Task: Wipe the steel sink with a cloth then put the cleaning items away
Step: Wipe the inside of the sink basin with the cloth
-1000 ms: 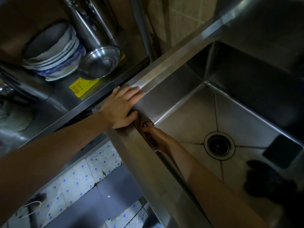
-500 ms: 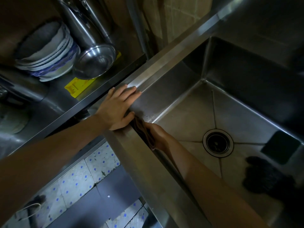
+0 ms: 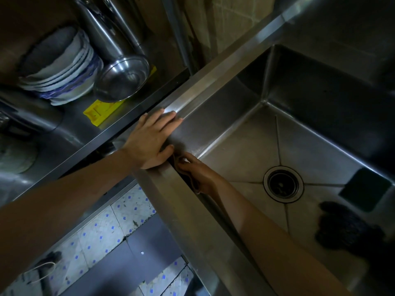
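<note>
The steel sink (image 3: 245, 144) fills the right half of the view, its drain (image 3: 283, 184) near the middle of the basin. My left hand (image 3: 149, 139) lies flat on the sink's near-left corner rim, fingers straight. Just below that corner, inside the basin, my right hand (image 3: 198, 174) grips a brownish cloth (image 3: 192, 182) and presses it against the front inner wall; the rim hides most of the cloth. A dark sponge (image 3: 364, 192) and a dark scrubber (image 3: 344, 227) lie on the sink floor at the right.
On the steel shelf (image 3: 70, 133) to the left stand stacked bowls (image 3: 62, 73), a steel bowl (image 3: 123, 80) and a yellow item (image 3: 102, 111). Tiled floor (image 3: 119, 223) shows below the sink's front edge.
My right hand with the cloth has shifted slightly along the front inner wall near the corner. My left hand stays flat on the rim.
</note>
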### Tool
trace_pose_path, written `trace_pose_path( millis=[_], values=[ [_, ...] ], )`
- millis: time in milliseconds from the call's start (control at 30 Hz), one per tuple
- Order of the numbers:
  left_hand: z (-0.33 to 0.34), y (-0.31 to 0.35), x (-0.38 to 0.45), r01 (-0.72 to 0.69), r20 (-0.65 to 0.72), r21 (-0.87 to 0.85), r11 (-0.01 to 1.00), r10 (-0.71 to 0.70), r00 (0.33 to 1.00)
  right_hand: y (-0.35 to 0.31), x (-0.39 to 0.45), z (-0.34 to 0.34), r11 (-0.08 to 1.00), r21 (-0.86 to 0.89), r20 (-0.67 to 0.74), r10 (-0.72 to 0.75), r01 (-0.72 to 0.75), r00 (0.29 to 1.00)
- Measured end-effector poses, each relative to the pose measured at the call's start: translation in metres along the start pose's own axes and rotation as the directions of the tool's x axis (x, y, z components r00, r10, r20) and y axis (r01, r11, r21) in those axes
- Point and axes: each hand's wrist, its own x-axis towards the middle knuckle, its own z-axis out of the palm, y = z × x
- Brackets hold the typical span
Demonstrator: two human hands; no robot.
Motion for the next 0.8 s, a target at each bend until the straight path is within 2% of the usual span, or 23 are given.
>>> trace_pose_path(
  millis=[167,267,333,567,700,800],
  values=[
    [0.002,0.000,-0.001,-0.005,-0.007,-0.001,1.000,0.005,1.000,-0.007,-0.004,0.002,0.995,-0.051,0.106,0.094,-0.089,0.990],
    [0.001,0.000,-0.001,0.002,-0.002,0.005,1.000,-0.002,1.000,-0.007,-0.005,0.002,0.987,0.002,0.109,0.162,-0.163,0.981],
    [0.001,0.000,-0.001,-0.005,0.000,0.009,1.000,0.005,1.000,-0.004,-0.006,0.002,0.983,-0.023,0.100,0.183,-0.181,0.978],
    [0.001,0.001,-0.003,0.011,0.049,0.027,1.000,-0.013,0.999,0.002,-0.007,0.004,0.991,-0.018,0.081,0.132,-0.131,0.988],
    [0.000,0.005,-0.004,0.048,0.078,0.025,0.999,-0.050,0.996,0.001,-0.012,0.002,0.990,0.087,0.157,0.099,-0.113,0.983],
    [0.000,0.004,-0.006,0.048,0.070,0.036,0.998,-0.051,0.996,0.001,-0.013,-0.004,0.992,0.068,0.239,0.085,-0.104,0.967]
  ],
)
